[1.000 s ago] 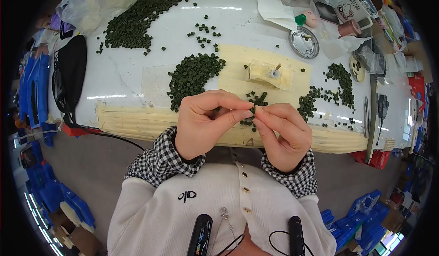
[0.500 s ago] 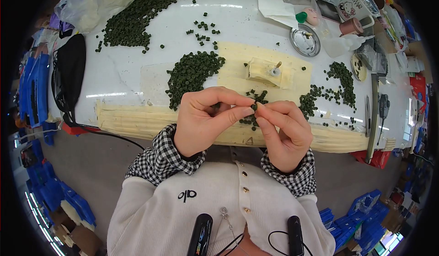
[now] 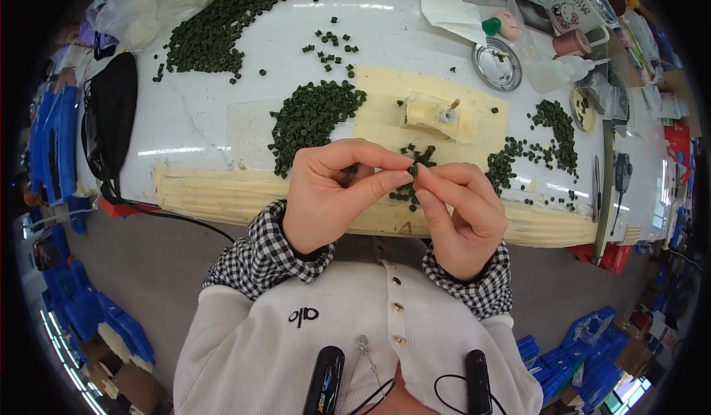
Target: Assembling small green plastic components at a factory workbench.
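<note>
Between the fingertips of both hands is a small dark green spool-shaped piece [image 3: 412,170]. My left hand [image 3: 324,193] pinches it from the left with thumb and forefinger. From the other side my right hand [image 3: 465,211] closes thumb and forefinger on it, hiding most of it. Just beyond the fingertips, more such pieces [image 3: 422,153] lie loose near the table edge. A larger heap of green pieces [image 3: 315,118] sits past my left hand. Behind my right hand, a block wrapped in cream tape [image 3: 433,121] stands with a short upright pin [image 3: 452,109].
Another big heap [image 3: 211,41] lies at the far left beside a clear plastic bag [image 3: 141,15]. Smaller piles [image 3: 555,130] spread to the right. A round metal lid [image 3: 496,64], squeeze bottle [image 3: 552,74], mug [image 3: 574,13] and black mask [image 3: 111,115] stand or lie around the table.
Both hands keep nearly the same pinch on the small green piece. The view has shifted very slightly; nothing else has visibly moved.
</note>
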